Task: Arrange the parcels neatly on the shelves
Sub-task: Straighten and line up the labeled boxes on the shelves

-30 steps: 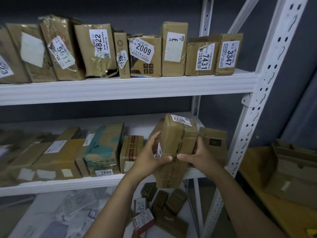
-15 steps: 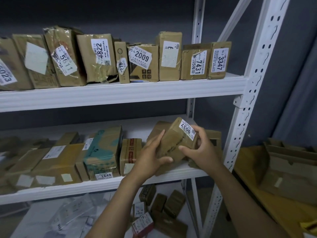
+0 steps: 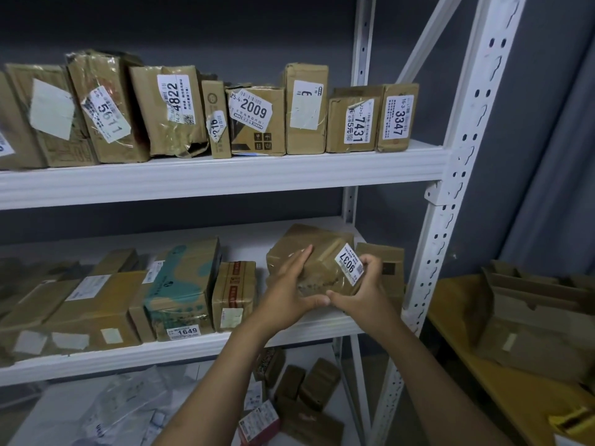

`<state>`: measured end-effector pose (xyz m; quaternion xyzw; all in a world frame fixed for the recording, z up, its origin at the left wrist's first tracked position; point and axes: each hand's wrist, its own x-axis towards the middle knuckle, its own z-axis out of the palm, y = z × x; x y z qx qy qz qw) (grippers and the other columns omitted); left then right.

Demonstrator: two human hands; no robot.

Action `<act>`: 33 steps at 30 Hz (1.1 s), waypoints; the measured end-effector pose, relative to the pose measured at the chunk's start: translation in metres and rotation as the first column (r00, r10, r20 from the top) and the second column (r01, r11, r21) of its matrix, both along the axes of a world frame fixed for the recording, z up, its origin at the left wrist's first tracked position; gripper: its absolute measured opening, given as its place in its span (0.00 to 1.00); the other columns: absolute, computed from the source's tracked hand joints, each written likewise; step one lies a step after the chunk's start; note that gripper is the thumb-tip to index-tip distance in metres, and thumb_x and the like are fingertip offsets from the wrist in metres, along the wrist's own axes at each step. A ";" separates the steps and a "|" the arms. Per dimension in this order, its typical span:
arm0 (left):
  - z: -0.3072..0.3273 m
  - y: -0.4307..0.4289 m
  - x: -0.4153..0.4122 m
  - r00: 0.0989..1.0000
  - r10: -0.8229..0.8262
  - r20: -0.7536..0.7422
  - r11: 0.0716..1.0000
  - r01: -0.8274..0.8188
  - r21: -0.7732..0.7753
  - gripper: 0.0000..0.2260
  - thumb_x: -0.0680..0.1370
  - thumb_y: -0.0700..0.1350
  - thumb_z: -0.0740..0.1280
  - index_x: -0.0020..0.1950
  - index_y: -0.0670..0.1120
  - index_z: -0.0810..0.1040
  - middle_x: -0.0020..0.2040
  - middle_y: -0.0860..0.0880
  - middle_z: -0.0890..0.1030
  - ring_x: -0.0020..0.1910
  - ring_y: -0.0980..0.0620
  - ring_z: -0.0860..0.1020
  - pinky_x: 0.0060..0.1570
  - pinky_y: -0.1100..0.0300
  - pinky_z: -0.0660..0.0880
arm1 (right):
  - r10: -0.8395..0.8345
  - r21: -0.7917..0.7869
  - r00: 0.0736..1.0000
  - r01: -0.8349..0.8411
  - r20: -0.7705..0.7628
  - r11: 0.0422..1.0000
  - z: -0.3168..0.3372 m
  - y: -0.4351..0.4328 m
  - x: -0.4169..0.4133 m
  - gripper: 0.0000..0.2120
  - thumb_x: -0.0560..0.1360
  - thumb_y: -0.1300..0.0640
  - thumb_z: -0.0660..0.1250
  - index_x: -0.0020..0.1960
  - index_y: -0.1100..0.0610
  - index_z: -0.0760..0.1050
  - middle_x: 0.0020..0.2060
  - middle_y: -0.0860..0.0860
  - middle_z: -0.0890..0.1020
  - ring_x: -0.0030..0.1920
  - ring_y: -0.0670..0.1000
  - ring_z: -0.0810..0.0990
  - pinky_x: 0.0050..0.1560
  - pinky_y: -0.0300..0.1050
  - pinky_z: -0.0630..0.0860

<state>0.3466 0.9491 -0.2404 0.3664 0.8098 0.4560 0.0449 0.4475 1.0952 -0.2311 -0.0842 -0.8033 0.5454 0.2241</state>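
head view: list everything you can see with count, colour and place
top-shelf parcels: about nine, brown, white labels, standing in a row
parcel 9037: one, brown, at right end of middle shelf
middle-shelf parcels: several, brown, one teal-printed, mostly left of it
small boxes: several, brown, bottom shelf
plastic bags: a few, clear, bottom shelf left
rack: one, white
flattened cartons: a pile, brown, on yellow table at right
left hand: holds parcel 9037's left side
right hand: grips its labelled end
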 end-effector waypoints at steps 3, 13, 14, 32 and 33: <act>-0.004 -0.006 -0.008 0.997 -0.015 0.072 1.000 0.014 0.005 0.48 0.61 0.69 0.74 0.75 0.65 0.55 0.77 0.52 0.57 0.75 0.54 0.58 0.73 0.48 0.62 | 0.141 -0.052 0.983 -0.135 0.118 0.989 -0.004 0.012 -0.002 0.27 0.72 0.54 0.73 0.62 0.43 0.60 0.55 0.44 0.77 0.52 0.41 0.78 0.50 0.37 0.76; -0.005 -0.035 -0.016 0.991 0.105 0.082 0.993 -0.100 -0.063 0.28 0.71 0.57 0.73 0.70 0.59 0.72 0.73 0.53 0.67 0.68 0.53 0.70 0.67 0.51 0.71 | 0.292 0.040 0.943 -0.302 0.159 0.953 -0.034 0.009 -0.044 0.31 0.70 0.50 0.74 0.68 0.37 0.66 0.60 0.45 0.77 0.56 0.45 0.80 0.58 0.51 0.78; -0.006 -0.039 -0.017 0.992 0.106 0.070 0.990 -0.099 -0.099 0.27 0.72 0.55 0.73 0.70 0.57 0.72 0.73 0.54 0.68 0.68 0.55 0.70 0.67 0.53 0.70 | 0.282 0.098 0.945 -0.301 0.168 0.949 -0.039 0.006 -0.049 0.30 0.69 0.49 0.75 0.66 0.36 0.67 0.59 0.45 0.77 0.56 0.45 0.79 0.57 0.51 0.79; -0.020 -0.084 -0.064 0.826 0.081 -0.557 0.747 -0.420 -0.515 0.21 0.76 0.40 0.66 0.68 0.53 0.74 0.66 0.52 0.77 0.65 0.50 0.73 0.72 0.57 0.56 | 0.281 0.331 0.921 -0.363 0.270 0.871 -0.073 0.001 -0.112 0.28 0.72 0.55 0.74 0.70 0.51 0.69 0.68 0.44 0.67 0.67 0.47 0.71 0.64 0.40 0.70; -0.019 -0.088 -0.066 0.833 0.076 -0.548 0.758 -0.405 -0.512 0.21 0.76 0.41 0.67 0.68 0.54 0.74 0.66 0.53 0.77 0.66 0.51 0.72 0.72 0.57 0.56 | 0.314 0.319 0.913 -0.389 0.262 0.864 -0.076 -0.003 -0.115 0.29 0.73 0.56 0.74 0.71 0.51 0.68 0.71 0.43 0.63 0.71 0.47 0.66 0.68 0.42 0.68</act>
